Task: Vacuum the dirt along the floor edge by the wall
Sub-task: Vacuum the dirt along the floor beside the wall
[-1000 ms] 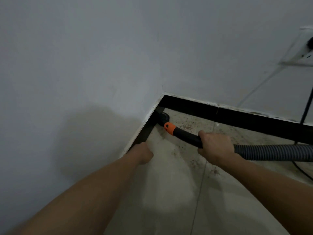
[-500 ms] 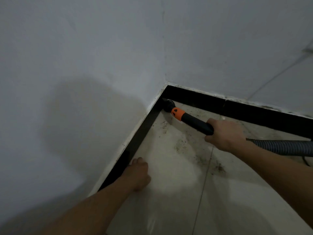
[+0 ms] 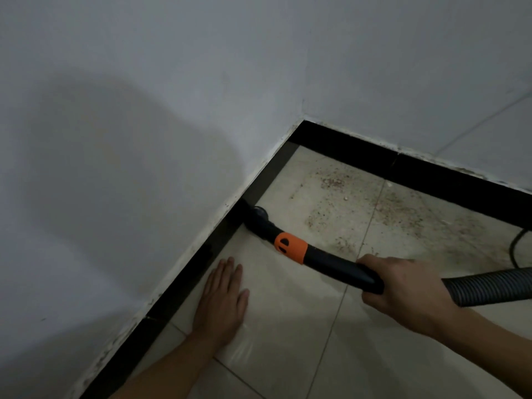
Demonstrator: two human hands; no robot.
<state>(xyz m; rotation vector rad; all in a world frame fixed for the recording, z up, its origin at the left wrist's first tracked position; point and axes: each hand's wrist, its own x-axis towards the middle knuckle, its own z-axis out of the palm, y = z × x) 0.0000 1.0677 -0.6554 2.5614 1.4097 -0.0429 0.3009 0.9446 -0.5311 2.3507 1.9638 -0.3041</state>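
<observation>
My right hand grips the black vacuum wand, which has an orange collar. Its black nozzle touches the floor against the black skirting of the left wall. A grey ribbed hose runs off to the right from my fist. My left hand lies flat on the beige tile beside the skirting, fingers together, holding nothing. Brown dirt specks are scattered over the tiles near the far skirting and the corner.
Two white walls meet at a corner at the top centre. A black cable curves on the floor at the right edge. Beige floor tiles spread toward me.
The nozzle has slid back from the corner along the left skirting toward me. My left hand went from a loose fist to lying flat on the tile. The view has tilted down.
</observation>
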